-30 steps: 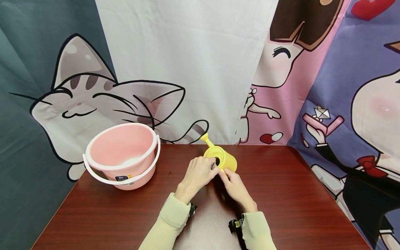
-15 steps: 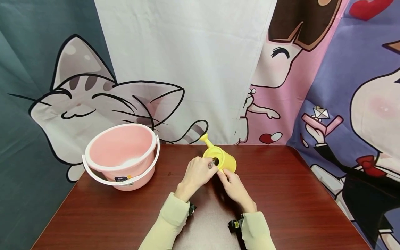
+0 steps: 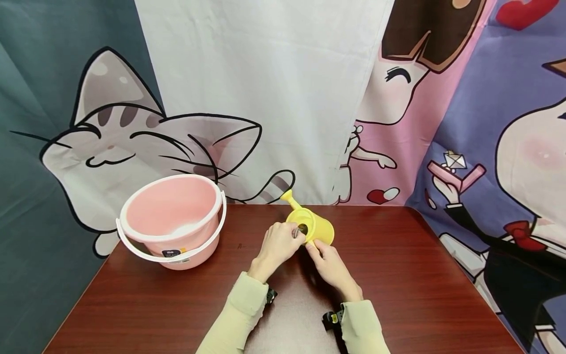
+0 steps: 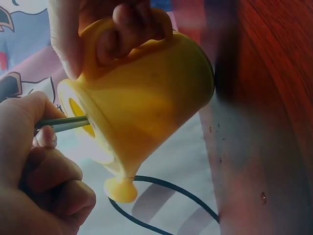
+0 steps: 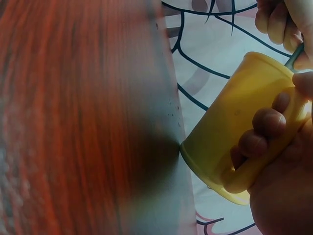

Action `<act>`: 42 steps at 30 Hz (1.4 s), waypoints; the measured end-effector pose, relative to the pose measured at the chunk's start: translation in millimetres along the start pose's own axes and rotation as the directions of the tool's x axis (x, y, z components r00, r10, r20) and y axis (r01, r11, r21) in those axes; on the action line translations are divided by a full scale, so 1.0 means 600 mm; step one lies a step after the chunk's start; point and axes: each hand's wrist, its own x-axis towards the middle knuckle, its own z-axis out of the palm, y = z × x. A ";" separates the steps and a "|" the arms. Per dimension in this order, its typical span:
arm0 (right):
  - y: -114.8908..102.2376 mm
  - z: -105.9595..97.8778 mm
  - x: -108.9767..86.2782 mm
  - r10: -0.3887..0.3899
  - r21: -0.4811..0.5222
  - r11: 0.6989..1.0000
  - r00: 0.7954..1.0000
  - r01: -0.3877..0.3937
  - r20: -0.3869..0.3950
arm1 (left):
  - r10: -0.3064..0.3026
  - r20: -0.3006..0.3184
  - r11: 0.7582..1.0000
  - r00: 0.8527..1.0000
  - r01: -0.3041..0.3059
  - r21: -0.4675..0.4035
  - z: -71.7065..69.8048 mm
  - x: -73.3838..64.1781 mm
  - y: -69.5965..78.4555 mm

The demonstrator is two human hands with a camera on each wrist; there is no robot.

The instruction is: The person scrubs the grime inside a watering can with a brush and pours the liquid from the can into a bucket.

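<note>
A small yellow watering can is tilted over the far middle of the table, its top opening toward me and its spout pointing up and left. My right hand grips the can's handle, fingers curled through the loop in the right wrist view. Between thumb and fingers, my left hand pinches a slim metallic stick-like tool. The tool's far end goes through the can's opening and is hidden inside, so its kind cannot be told.
A pink bucket with a white handle stands at the table's left. The reddish-brown wooden table ends against a printed cartoon curtain at the back.
The watering can has shifted very slightly left. My left hand has also moved a little left, still pinching the tool at the opening. The right hand keeps its grip.
</note>
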 end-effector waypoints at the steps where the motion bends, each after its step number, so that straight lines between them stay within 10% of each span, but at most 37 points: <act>1: 0.000 0.000 0.000 0.000 0.002 1.000 1.000 0.000 0.000 | -0.005 0.004 1.000 1.000 0.005 0.001 -0.001 0.000 0.000; 14: 0.008 0.000 -0.001 0.008 0.024 1.000 1.000 -0.008 -0.002 | -0.082 0.013 0.996 0.997 0.082 0.032 -0.025 -0.001 0.022; 42: 0.018 -0.001 0.002 0.037 0.064 0.997 0.999 -0.036 -0.017 | -0.012 -0.034 0.998 0.999 0.014 0.062 -0.025 -0.003 0.035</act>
